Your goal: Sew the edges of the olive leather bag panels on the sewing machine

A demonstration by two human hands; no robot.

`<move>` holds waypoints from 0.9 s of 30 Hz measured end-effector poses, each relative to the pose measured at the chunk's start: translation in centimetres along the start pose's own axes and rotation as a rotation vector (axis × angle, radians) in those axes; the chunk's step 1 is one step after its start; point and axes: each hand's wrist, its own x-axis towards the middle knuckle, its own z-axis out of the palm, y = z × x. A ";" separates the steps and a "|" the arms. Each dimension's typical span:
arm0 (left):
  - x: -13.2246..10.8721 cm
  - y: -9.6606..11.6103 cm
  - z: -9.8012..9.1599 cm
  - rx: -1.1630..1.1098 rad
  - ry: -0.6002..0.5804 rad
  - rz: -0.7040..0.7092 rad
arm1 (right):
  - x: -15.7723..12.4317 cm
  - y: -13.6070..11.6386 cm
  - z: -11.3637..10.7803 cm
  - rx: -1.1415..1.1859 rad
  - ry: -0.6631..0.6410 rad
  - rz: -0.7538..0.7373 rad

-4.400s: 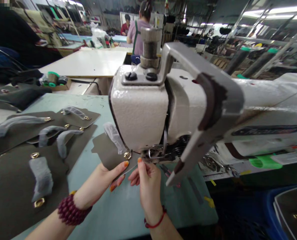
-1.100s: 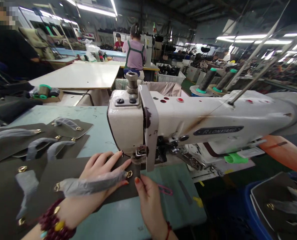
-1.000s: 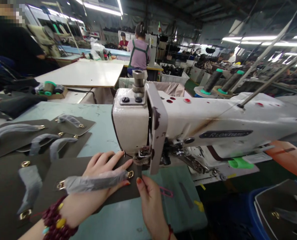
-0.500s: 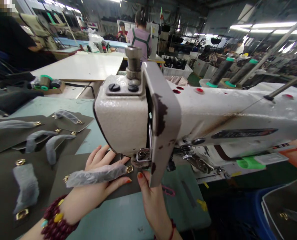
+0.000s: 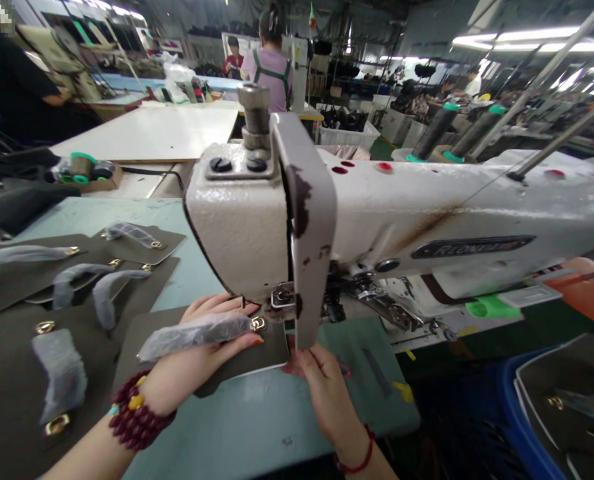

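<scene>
A flat grey-brown bag panel (image 5: 273, 348) lies under the head of a white sewing machine (image 5: 239, 233). On it sits a handle (image 5: 197, 335) wrapped in clear plastic, with a gold ring at its right end. My left hand (image 5: 194, 370) reaches beneath this handle and rests flat on the panel, fingers and thumb apart. At the panel's right edge my right hand (image 5: 321, 383) is closed, thumb against bent fingers, gripping the edge; the machine's upright guard (image 5: 309, 267) partly hides the fingertips. The needle area is largely covered by the presser parts.
More panels with wrapped handles (image 5: 59, 373) lie to the left on the pale green table (image 5: 217, 433). At lower right a blue bin (image 5: 507, 400) holds similar panels. Thread cones (image 5: 434, 130) stand behind the machine. Co-workers sit farther back, one in a purple top (image 5: 267, 67).
The panel with its handle has shifted slightly right and turned, its right edge now showing by the guard. My right hand has moved right, from thumb on the panel to its edge. The camera view has shifted.
</scene>
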 end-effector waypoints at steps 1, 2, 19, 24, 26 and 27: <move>0.0 0.1 -0.1 -0.003 -0.007 0.004 | 0.0 -0.2 0.1 -0.027 0.003 -0.010; 0.1 0.1 -0.1 -0.004 -0.017 0.008 | -0.1 -0.3 0.2 -0.065 0.010 -0.024; 0.6 0.4 -0.7 0.053 -0.100 -0.022 | 0.8 0.6 1.3 -0.283 -0.011 -0.030; 1.1 1.0 -1.2 0.094 -0.154 -0.019 | 0.8 0.7 1.6 -0.290 0.020 -0.066; 1.2 1.3 -1.3 0.119 -0.163 -0.013 | 0.7 0.7 1.7 -0.288 0.026 -0.089; 1.2 1.4 -1.3 0.127 -0.164 -0.009 | 0.7 0.7 1.7 -0.285 0.027 -0.096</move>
